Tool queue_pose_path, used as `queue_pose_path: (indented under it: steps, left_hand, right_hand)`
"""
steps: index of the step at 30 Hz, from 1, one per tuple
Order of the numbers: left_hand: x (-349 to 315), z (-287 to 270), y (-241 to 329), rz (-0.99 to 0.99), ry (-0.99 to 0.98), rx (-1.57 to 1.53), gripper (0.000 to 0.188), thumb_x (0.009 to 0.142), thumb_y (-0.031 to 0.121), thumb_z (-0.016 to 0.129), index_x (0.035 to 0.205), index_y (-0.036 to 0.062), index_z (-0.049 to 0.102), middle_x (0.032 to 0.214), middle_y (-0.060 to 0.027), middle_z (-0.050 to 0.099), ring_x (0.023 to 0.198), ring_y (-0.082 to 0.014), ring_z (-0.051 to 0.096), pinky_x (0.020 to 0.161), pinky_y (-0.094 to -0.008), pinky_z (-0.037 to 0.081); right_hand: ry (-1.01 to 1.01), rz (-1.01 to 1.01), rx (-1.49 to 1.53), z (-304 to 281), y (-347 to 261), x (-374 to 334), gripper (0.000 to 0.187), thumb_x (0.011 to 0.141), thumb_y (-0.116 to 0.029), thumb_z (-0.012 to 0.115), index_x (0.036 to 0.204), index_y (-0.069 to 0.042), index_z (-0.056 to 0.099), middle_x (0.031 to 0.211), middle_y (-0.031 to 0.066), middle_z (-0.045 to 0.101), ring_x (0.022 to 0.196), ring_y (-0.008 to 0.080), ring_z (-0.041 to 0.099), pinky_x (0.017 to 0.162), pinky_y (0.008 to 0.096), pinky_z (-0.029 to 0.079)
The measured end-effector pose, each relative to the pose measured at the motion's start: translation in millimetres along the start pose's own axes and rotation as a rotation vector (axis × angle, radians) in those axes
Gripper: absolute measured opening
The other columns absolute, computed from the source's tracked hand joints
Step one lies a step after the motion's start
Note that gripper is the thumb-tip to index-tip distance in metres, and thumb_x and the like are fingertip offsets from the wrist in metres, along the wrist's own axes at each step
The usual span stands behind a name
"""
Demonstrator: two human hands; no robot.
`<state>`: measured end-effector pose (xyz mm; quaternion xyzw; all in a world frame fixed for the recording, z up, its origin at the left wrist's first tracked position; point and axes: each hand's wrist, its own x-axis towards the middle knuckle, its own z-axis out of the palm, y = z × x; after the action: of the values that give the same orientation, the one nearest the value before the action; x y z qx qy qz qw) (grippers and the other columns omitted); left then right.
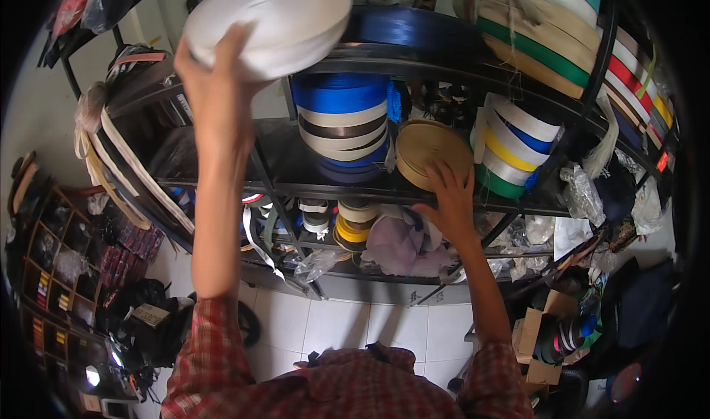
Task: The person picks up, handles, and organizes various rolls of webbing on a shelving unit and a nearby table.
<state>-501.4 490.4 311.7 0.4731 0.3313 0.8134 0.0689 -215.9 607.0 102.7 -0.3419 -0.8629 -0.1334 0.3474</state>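
A: What is the left hand (222,90) doing?
B: It is holding a big white roll (292,16) at the top of the frame, left of the middle. The hand is closed around the roll's near left edge. It looks a bit blurry.

A: And the right hand (452,197)?
B: It is right of the middle. Its fingers are a little apart and touch the front of a round tan roll (427,142). I can't tell if it grips the roll or just rests on it.

A: Where does the tan roll sit?
B: On a black shelf (270,142), between two piles. To its left is a blue and white pile (342,97). To its right is a pile with a yellow band (510,145).

A: What is up high?
B: A dark blue roll (414,28) lies flat at the top middle. In the upper right there is a tall stack with green and tan bands (536,38).

A: And lower down?
B: A pale purple bundle (399,245) is below the tan roll. White floor tiles (340,323) show at the lower middle, and a brown box (529,330) is at the lower right.
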Motion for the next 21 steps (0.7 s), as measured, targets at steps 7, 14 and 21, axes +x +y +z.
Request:
queue_pose_path:
  steps: [7, 14, 21]
  left_hand:
    - [38.8, 36.4, -31.4, -0.168, -0.138, -0.434, 0.05, 0.09, 0.02, 0.056, 0.122, -0.0113, 0.032, 0.122, -0.0286, 0.042, 0.111, -0.0378, 0.053, 0.089, -0.0504, 0.056]
    - [51.4, 24.5, -37.5, -0.31, -0.157, -0.515, 0.041, 0.091, 0.009, 0.055, 0.117, -0.017, 0.038, 0.122, -0.026, 0.041, 0.114, -0.0364, 0.051, 0.098, -0.048, 0.051]
    - [51.9, 30.6, -41.6, -0.01, -0.085, -0.169, 0.044, 0.091, 0.007, 0.056, 0.126, -0.013, 0.038, 0.122, -0.0253, 0.047, 0.111, -0.0316, 0.054, 0.101, -0.0442, 0.048]
  right_hand:
    - [0.015, 0.023, 0.017, 0.9, 0.2, 3.8, 0.072, 0.067, -0.034, 0.077, 0.128, -0.009, 0.049, 0.131, 0.01, 0.047, 0.122, 0.031, 0.042, 0.108, 0.0606, 0.017]
    - [0.051, 0.007, 0.015, 3.5, 7.4, 1.9, 0.072, 0.068, -0.039, 0.075, 0.128, -0.009, 0.049, 0.128, 0.0091, 0.049, 0.118, 0.0303, 0.043, 0.105, 0.0575, 0.021]
    - [0.042, -0.078, -0.043, 3.6, 17.2, 7.8, 0.071, 0.068, -0.045, 0.073, 0.127, -0.009, 0.052, 0.122, 0.0067, 0.052, 0.111, 0.0292, 0.045, 0.099, 0.0504, 0.028]
